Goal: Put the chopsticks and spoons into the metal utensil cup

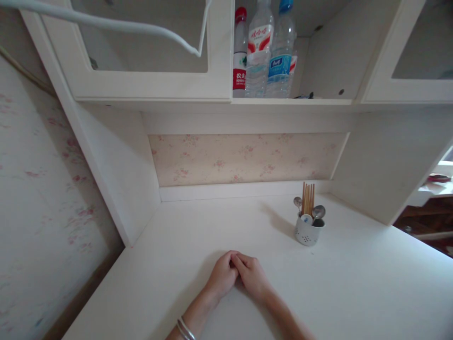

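Note:
My left hand (222, 275) and my right hand (252, 276) rest together on the white tabletop (170, 245), near its middle. Their fingers are curled and meet at the front, both hands closed against each other. I see no object between them, though the fingertips are mostly hidden under the hands. Two silvery bangles (186, 328) circle my left wrist. Nearest to my right hand, further back and to the right, stands a white utensil holder (307, 234) with small holes in its side. Wooden chopsticks (307, 200) and several spoons (319, 211) stick up from it.
Above the table hangs a white cabinet with a glass-paned door (148, 85); its open middle section holds several plastic bottles (260, 61). A white cable (123, 26) crosses the upper left. Side panels (396, 156) bound the table, and floral wallpaper (240, 158) covers the back wall.

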Motion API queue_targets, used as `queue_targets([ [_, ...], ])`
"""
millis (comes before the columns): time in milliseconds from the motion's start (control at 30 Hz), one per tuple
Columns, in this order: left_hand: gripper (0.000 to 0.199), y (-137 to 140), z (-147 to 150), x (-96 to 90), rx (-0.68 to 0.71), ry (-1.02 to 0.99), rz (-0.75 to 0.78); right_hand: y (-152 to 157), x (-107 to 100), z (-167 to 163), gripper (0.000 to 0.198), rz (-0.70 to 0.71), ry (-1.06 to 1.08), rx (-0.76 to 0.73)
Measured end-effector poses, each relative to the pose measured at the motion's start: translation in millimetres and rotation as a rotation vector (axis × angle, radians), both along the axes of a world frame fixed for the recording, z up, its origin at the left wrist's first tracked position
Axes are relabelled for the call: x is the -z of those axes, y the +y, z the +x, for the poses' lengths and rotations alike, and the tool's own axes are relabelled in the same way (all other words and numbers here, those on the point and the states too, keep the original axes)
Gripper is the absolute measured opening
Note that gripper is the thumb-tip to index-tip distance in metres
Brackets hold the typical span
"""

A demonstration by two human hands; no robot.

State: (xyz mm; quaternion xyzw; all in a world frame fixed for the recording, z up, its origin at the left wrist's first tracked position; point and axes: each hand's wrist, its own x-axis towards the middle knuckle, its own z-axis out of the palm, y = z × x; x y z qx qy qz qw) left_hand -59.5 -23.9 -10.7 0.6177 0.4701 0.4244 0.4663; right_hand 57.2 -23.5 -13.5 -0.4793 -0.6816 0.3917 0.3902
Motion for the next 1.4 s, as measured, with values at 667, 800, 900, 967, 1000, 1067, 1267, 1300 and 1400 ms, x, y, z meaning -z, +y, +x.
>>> queue_targets([
  [667,0.039,0.9,0.1,1.3,0.005,-0.018,0.008,0.2,2.0,-0.4,0.046,0.01,0.025,0.006],
  [800,0.038,1.6,-0.1,1.5,0.013,-0.002,0.013,0.3,0.9,-0.2,0.046,0.006,0.021,0.005],
  [900,0.039,1.9,-0.3,1.3,0.014,-0.002,0.017,0.0,0.0,-0.2,0.046,0.009,0.021,0.001],
  [967,0.039,1.8,0.0,0.8,0.012,-0.002,0.011,-0.5,-0.8,-0.2,0.046,0.009,0.022,0.0],
  [1000,0.039,1.5,0.1,0.5,0.008,-0.002,0.007,-0.7,-1.2,-0.2,0.046,0.008,0.026,-0.003],
  [1067,0.039,0.9,0.5,0.1,0.002,0.003,-0.003,-1.1,-1.6,-0.2,0.046,0.004,0.034,-0.009],
  [1267,0.041,0.3,0.1,1.4,0.0,-0.002,0.0,-1.4,-1.6,-0.5,0.047,0.007,0.043,-0.01],
  [1300,0.041,0.5,0.0,1.6,-0.001,-0.005,0.004,-1.4,-1.7,-0.5,0.047,0.004,0.047,-0.014],
  [1400,0.04,1.1,0.2,2.1,-0.002,-0.006,0.011,-1.2,-1.6,-0.4,0.048,-0.009,0.052,-0.016],
])
